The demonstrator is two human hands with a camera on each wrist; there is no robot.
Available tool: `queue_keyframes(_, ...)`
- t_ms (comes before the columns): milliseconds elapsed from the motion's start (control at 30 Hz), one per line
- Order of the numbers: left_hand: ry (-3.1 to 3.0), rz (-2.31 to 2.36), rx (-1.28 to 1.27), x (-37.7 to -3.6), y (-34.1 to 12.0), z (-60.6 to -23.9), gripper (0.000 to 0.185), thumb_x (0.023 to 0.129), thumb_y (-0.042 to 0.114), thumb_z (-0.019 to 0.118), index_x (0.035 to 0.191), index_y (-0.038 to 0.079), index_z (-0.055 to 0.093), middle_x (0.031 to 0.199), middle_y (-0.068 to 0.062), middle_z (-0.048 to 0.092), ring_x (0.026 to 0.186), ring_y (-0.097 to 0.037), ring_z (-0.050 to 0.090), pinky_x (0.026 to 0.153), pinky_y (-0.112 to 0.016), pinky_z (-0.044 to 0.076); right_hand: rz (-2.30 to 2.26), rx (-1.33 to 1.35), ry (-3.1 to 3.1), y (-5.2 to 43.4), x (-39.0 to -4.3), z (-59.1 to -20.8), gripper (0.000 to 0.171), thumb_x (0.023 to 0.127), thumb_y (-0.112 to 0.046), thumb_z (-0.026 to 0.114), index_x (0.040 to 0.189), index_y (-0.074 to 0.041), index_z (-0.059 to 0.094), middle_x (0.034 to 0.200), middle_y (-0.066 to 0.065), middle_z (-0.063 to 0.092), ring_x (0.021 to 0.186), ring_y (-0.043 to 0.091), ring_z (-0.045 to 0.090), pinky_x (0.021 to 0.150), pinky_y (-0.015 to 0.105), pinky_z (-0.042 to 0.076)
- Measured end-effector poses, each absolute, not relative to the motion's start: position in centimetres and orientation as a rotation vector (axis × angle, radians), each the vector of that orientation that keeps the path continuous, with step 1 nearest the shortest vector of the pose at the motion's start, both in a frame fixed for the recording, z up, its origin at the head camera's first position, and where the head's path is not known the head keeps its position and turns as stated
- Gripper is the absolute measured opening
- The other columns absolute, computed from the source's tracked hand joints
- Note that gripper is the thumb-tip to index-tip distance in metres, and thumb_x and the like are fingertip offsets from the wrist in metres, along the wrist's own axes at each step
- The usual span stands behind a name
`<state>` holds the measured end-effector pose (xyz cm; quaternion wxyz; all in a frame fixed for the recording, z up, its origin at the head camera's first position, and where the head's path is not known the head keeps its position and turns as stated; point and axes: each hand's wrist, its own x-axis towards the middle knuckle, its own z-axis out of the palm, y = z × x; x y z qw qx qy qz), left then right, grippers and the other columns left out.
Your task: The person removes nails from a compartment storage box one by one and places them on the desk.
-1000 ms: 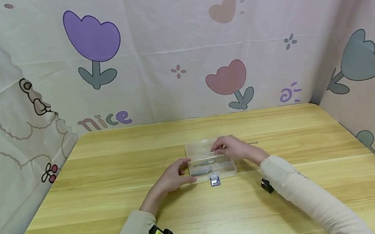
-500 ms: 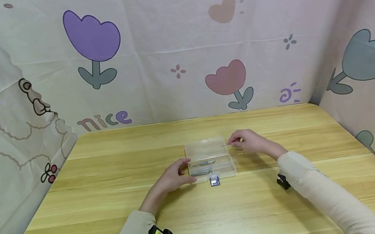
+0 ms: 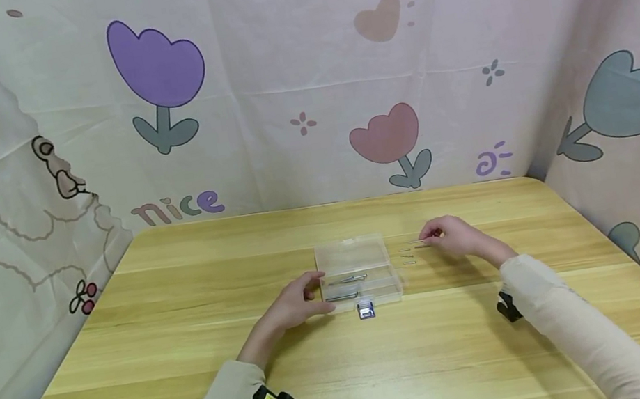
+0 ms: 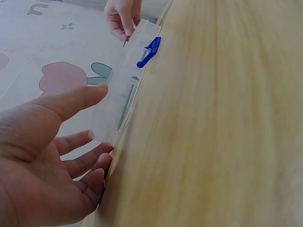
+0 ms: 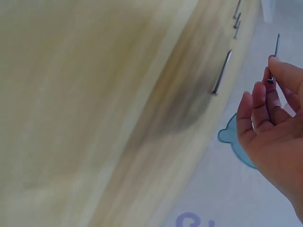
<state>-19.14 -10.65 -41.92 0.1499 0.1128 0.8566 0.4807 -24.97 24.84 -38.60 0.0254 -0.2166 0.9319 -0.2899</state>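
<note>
Clear plastic box (image 3: 356, 265) on wooden worktop (image 3: 195, 361), touched by relaxed left hand (image 3: 299, 300), with right hand (image 3: 453, 236) pinching thin metal nail (image 5: 274, 52) beside loose nails (image 3: 408, 257).

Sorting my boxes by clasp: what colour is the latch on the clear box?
Blue; the latch shows best in the left wrist view.

Place: a makeshift recording booth
Evidence: cartoon-printed cloth (image 3: 299, 76) hung beyond and beside the hands, enclosing a wooden table (image 3: 195, 361)
</note>
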Motion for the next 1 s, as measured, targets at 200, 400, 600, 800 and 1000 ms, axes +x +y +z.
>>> queue_keyframes(200, 2.454, 1.392, 0.346, -19.0, -10.7, -41.9, 0.069, 0.079, 0.017, 0.081, 0.139, 0.004, 0.049, 0.133, -0.014, 0.054, 0.101, -0.025, 0.048, 0.081, -0.038, 0.042, -0.858, -0.601, 2.884, 26.1, -24.3, -39.2, 0.008, 0.090, 0.002, 0.062, 0.094, 0.004, 0.069, 0.087, 0.009, 0.067, 0.078, 0.019, 0.054, 0.073, 0.036, 0.046)
queue_keyframes(400, 2.452, 1.394, 0.335, -19.1, -10.8, -41.9, 0.069, 0.079, 0.018, 0.081, 0.139, 0.006, 0.049, 0.133, -0.013, 0.053, 0.102, -0.026, 0.048, 0.083, -0.039, 0.042, -0.891, -0.601, 2.909, 27.1, -23.7, -39.7, 0.006, 0.089, 0.000, 0.066, 0.091, 0.002, 0.071, 0.085, 0.009, 0.068, 0.076, 0.020, 0.056, 0.072, 0.037, 0.047)
queue_keyframes(600, 2.453, 1.399, 0.318, -19.0, -10.8, -41.9, 0.069, 0.079, 0.018, 0.080, 0.139, 0.007, 0.049, 0.135, -0.013, 0.052, 0.104, -0.026, 0.048, 0.086, -0.041, 0.042, -1.043, -0.715, 2.844, 28.5, -24.6, -40.8, 0.007, 0.089, -0.011, 0.069, 0.087, -0.005, 0.072, 0.081, 0.002, 0.067, 0.073, 0.016, 0.053, 0.068, 0.033, 0.045)
queue_keyframes(800, 2.457, 1.406, 0.318, -18.9, -10.8, -42.0, 0.069, 0.079, 0.018, 0.081, 0.139, 0.006, 0.049, 0.133, -0.012, 0.054, 0.103, -0.025, 0.048, 0.084, -0.041, 0.042, -0.953, -0.577, 2.875, 27.4, -24.2, -40.4, 0.005, 0.088, -0.004, 0.068, 0.089, -0.001, 0.072, 0.086, 0.008, 0.069, 0.079, 0.020, 0.057, 0.075, 0.038, 0.046)
queue_keyframes(1000, 2.461, 1.397, 0.328, -19.0, -10.7, -42.0, 0.069, 0.079, 0.019, 0.080, 0.139, 0.006, 0.049, 0.133, -0.012, 0.053, 0.105, -0.026, 0.049, 0.088, -0.043, 0.042, -0.945, -0.555, 2.908, 27.4, -24.3, -40.8, 0.006, 0.087, -0.002, 0.069, 0.089, 0.000, 0.074, 0.089, 0.012, 0.071, 0.084, 0.025, 0.061, 0.078, 0.040, 0.047)
